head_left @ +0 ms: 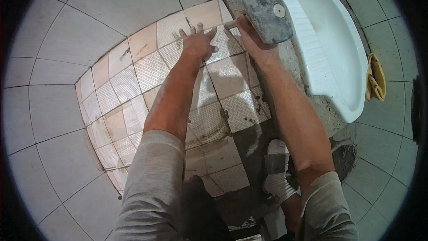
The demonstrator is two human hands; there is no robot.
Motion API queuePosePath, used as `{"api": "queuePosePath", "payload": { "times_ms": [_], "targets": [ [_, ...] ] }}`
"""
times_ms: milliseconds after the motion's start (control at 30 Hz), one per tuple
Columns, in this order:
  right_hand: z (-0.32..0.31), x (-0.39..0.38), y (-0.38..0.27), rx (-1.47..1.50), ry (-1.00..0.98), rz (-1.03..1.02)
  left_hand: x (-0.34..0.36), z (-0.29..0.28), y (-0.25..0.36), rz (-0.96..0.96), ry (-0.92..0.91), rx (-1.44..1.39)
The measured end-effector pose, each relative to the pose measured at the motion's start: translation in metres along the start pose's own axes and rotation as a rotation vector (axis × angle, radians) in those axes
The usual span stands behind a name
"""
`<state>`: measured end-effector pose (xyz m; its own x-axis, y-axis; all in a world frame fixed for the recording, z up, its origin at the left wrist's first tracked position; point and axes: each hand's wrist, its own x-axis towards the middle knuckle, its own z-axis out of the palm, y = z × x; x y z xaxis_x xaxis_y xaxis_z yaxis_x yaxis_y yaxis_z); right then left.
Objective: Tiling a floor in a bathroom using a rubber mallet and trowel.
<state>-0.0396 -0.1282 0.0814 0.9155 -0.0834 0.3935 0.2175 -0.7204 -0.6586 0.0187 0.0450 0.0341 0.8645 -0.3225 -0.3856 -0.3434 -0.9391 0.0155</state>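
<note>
Mallet (266,14) is in the right hand (257,42), up near the top of the view, over the bare concrete strip (294,64) between the floor tiles (154,69) and the white squat pan (312,40). Right grip is clamped on the handle (230,24); the handle's butt sticks out past the fist and points left, toward the left hand (199,44). Handle axis runs roughly left to right, rising a little to the right. Dark, dusty head sits on the right side of the fist, its long axis slanting from upper left to lower right, crosswise to the handle; a pale round disc (279,10) shows on its right side. Head overlaps the pan's left edge in view; can't tell if they touch. Left hand is palm down at the patterned tiles, grip empty, fingers spread apart and mostly pointing away from the person, thumb out to the right; firm contact can't be confirmed. Yellow cloth item (376,79) lies just beside the pan's right edge. Socked foot (276,169) is below, right of the tiles.
</note>
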Motion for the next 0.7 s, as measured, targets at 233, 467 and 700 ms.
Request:
{"api": "queuePosePath", "payload": {
  "times_ms": [233, 467, 700],
  "targets": [
    [0.008, -0.013, 0.006, 0.000, 0.002, -0.072, 0.003, 0.007, -0.003, -0.002, 0.040, 0.002],
    [-0.005, -0.022, -0.004, 0.050, -0.058, 0.088, 0.007, 0.007, -0.007, 0.015, 0.065, -0.022],
    [-0.007, -0.031, -0.011, -0.250, 0.010, -0.214, 0.009, 0.010, -0.011, 0.011, 0.049, -0.008]
  ]
}}
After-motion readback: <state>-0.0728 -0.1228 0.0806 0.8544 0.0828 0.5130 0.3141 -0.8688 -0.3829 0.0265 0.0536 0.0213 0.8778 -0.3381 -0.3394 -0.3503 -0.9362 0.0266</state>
